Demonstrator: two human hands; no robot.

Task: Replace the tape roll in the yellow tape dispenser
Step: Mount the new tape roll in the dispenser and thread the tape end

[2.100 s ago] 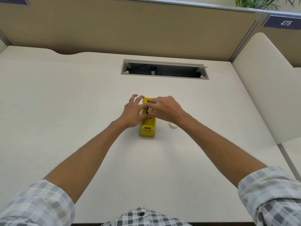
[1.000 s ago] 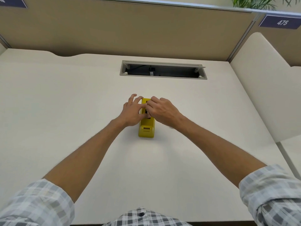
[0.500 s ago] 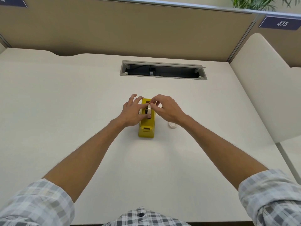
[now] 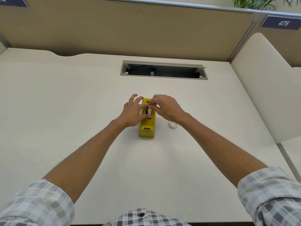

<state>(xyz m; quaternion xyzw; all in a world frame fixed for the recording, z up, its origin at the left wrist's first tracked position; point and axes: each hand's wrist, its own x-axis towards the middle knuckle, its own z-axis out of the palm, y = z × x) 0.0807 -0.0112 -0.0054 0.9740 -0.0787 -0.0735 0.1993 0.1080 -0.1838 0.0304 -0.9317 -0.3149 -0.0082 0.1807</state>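
Note:
The yellow tape dispenser [image 4: 146, 128] stands on the desk in the middle of the head view, its cutter end toward me. A white tape roll [image 4: 148, 112] sits on edge in its slot. My left hand [image 4: 132, 113] rests against the dispenser's left side, thumb on the roll, fingers spread. My right hand [image 4: 166, 107] pinches the top of the roll from the right with thumb and forefinger. A second white roll [image 4: 173, 124] lies flat on the desk just right of the dispenser.
A grey cable slot [image 4: 163, 70] is cut into the white desk [image 4: 65, 111] beyond the dispenser. A tan partition [image 4: 130, 26] closes the back. A cream side panel [image 4: 263, 88] rises on the right.
My right hand has lifted and drawn back to the right, uncovering the dispenser's slot and the loose roll on the desk. It now pinches the roll in the slot. My left hand stays.

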